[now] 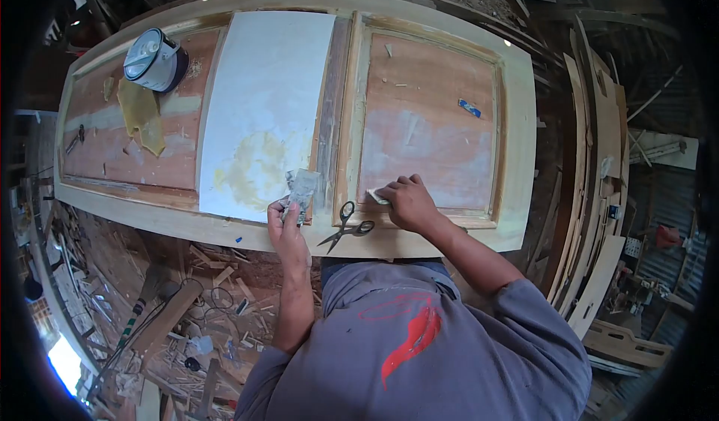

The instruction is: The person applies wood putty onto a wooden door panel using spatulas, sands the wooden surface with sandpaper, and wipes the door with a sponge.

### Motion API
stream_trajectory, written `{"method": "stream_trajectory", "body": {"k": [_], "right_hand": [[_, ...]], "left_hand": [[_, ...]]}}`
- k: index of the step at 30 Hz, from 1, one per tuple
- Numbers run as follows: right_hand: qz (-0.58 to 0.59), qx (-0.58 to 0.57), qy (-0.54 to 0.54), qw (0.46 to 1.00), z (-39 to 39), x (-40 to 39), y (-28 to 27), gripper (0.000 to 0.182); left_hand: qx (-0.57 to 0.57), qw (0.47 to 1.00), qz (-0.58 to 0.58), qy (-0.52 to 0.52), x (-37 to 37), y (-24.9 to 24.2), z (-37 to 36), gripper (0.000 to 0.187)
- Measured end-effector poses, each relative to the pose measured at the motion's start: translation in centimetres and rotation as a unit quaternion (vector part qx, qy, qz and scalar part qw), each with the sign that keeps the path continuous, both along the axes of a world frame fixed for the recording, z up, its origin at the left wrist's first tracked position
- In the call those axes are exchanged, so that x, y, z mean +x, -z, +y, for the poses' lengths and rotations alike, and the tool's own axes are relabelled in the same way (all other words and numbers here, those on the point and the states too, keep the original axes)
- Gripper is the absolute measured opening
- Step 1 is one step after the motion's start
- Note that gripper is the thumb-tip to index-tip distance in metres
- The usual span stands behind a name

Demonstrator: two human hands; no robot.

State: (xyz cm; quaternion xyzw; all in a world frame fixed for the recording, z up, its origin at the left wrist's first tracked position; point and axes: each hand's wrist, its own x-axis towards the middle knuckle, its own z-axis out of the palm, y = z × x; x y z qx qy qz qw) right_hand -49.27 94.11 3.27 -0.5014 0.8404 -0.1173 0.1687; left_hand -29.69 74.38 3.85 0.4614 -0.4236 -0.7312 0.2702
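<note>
My left hand [287, 226] is closed on a grey, smeared flat piece [303, 186], held upright over the lower right edge of a white sheet [273, 61]. Its exact kind is not clear. Under the curled fingers of my right hand [412, 204] is a small pale folded pad [379, 195], perhaps sandpaper, against the lower left of the right recessed panel [434, 84] of a wooden door. Most of the pad is hidden. Between my hands, dark-handled scissors [347, 229] lie partly spread on the door's near rail.
A paint can [155, 61] stands on the left panel beside a torn yellowish sheet [142, 117]. On the right panel lies a small blue packet [469, 108]. Long boards [592, 159] lean at the right. Wood scraps [217, 309] litter the floor at the lower left.
</note>
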Motion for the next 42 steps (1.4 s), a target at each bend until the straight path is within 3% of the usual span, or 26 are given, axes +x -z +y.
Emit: {"method": "stream_trajectory", "body": {"k": [1, 5, 8, 11, 12, 15, 18, 19, 23, 25, 29, 32, 35, 38, 41, 42], "right_hand": [[-0.001, -0.032, 0.008, 0.999, 0.4, 0.5, -0.2, 0.031], [-0.097, 0.169, -0.031, 0.98, 1.0, 0.8, -0.7, 0.037], [-0.083, 0.055, 0.042, 0.994, 0.2, -1.7, 0.0, 0.037], [-0.03, 0.061, 0.097, 0.993, -4.5, -7.3, -0.7, 0.041], [0.019, 0.01, 0.102, 0.995, -5.6, -8.8, 0.6, 0.036], [0.054, 0.019, 0.085, 0.995, -8.1, -10.9, 2.5, 0.027], [0.059, 0.072, 0.03, 0.995, -7.2, -7.1, 2.9, 0.02], [0.068, 0.021, -0.004, 0.997, -5.5, -4.9, 3.3, 0.018], [-0.016, 0.055, -0.04, 0.998, -1.9, 1.3, 1.5, 0.015], [-0.056, 0.047, -0.025, 0.997, -1.3, 1.6, 0.7, 0.014], [0.011, -0.023, -0.004, 1.0, -0.9, 1.2, 2.2, 0.016], [-0.059, 0.009, -0.028, 0.998, 0.4, 2.0, 1.9, 0.018], [-0.129, -0.006, 0.028, 0.991, 1.2, 0.9, 1.1, 0.02], [-0.065, -0.032, 0.022, 0.997, 1.4, 0.3, 2.2, 0.021], [-0.183, 0.092, -0.029, 0.978, 0.9, 1.2, 0.7, 0.021], [-0.229, 0.05, 0.014, 0.972, 1.0, 0.9, 0.7, 0.021]], "left_hand": [[-0.001, 1.0, -0.002, -0.001, 0.3, 0.1, 0.0, 0.016], [-0.02, 1.0, 0.001, 0.0, 0.9, 1.6, 0.0, 0.015], [-0.022, 1.0, 0.0, -0.007, 1.0, 1.0, 0.1, 0.014], [-0.011, 1.0, 0.0, -0.009, 0.7, -0.1, 0.5, 0.014], [-0.008, 1.0, 0.002, -0.009, 0.6, -0.3, 0.6, 0.014], [-0.012, 1.0, -0.004, -0.019, 0.7, -0.7, 1.3, 0.014], [-0.03, 0.999, -0.004, -0.014, 1.8, -0.2, 1.6, 0.013], [-0.034, 0.999, -0.013, -0.021, 2.1, -0.1, 1.9, 0.013], [-0.031, 0.998, -0.025, -0.042, 3.2, 0.1, 2.6, 0.013], [-0.028, 0.998, -0.025, -0.045, 3.2, -0.1, 2.9, 0.013], [-0.027, 0.997, -0.031, -0.068, 2.9, -0.7, 3.9, 0.013], [-0.033, 0.996, -0.037, -0.076, 3.4, -0.1, 4.4, 0.013], [-0.047, 0.995, -0.058, -0.066, 3.5, -0.6, 5.1, 0.013], [-0.051, 0.993, -0.081, -0.063, 3.8, -0.3, 6.2, 0.013], [-0.058, 0.993, -0.096, -0.047, 3.9, 0.4, 7.1, 0.012], [-0.061, 0.992, -0.099, -0.041, 3.9, 0.7, 7.3, 0.012]]}}
